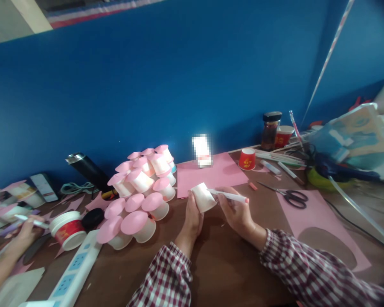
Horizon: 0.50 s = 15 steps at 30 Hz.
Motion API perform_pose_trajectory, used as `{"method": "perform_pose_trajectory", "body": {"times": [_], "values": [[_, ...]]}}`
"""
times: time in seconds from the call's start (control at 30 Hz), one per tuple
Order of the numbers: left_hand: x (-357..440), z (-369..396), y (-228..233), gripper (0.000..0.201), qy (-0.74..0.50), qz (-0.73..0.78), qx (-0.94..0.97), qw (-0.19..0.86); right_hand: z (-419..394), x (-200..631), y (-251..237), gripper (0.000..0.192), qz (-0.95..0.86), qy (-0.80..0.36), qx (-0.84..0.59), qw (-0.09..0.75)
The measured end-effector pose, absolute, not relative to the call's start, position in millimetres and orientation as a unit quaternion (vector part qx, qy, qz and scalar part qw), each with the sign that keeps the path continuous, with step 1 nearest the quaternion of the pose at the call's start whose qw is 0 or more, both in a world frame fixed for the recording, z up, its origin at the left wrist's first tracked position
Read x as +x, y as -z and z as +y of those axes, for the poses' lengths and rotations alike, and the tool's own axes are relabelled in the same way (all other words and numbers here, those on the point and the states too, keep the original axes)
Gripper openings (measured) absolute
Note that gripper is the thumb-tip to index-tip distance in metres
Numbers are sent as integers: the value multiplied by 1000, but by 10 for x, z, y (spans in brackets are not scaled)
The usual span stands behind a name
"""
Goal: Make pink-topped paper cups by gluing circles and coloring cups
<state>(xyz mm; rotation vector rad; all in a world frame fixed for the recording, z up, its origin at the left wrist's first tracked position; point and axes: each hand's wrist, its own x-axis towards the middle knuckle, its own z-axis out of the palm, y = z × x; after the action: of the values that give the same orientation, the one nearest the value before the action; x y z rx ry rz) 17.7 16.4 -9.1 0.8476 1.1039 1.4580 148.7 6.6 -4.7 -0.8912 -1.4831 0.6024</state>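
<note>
My left hand (pixel 194 215) is wrapped round a white paper cup (pixel 203 198), which it holds tilted above the brown table. A white marker (pixel 232 196) with a pink end is gripped in my right hand (pixel 237 213), its tip at the cup's upper side. Whether the tip touches the cup I cannot tell. Behind the cup lies a sheet of pink paper (pixel 220 172). To the left, several white cups topped with pink paper discs (pixel 134 222) stand crowded together, some stacked on others. A short pink marker cap (pixel 252 186) rests right of the pink sheet.
Black-handled scissors (pixel 294 199) and a cut pink sheet (pixel 336 230) lie right, beside a red cup (pixel 247 159). A power strip (pixel 73 266), stacked cups (pixel 68 230) and a black flask (pixel 88 172) are left. Another person's hand (pixel 28 232) holds a pen at far left.
</note>
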Motion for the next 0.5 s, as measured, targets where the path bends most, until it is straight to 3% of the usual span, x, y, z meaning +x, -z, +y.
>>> {"method": "perform_pose_trajectory", "body": {"times": [0.1,0.23,0.37,0.5], "values": [[177,176,107,48,-605,473,375,519,70,1489,36,16,-644,-252,-392,606],[142,126,52,30,-596,513,410,461,62,1480,39,16,-670,-218,-392,591],[148,80,-40,25,-564,559,441,418,57,1477,42,17,-676,-208,-391,589],[210,53,-160,21,-577,539,398,468,59,1475,51,17,-676,-213,-394,585]]}}
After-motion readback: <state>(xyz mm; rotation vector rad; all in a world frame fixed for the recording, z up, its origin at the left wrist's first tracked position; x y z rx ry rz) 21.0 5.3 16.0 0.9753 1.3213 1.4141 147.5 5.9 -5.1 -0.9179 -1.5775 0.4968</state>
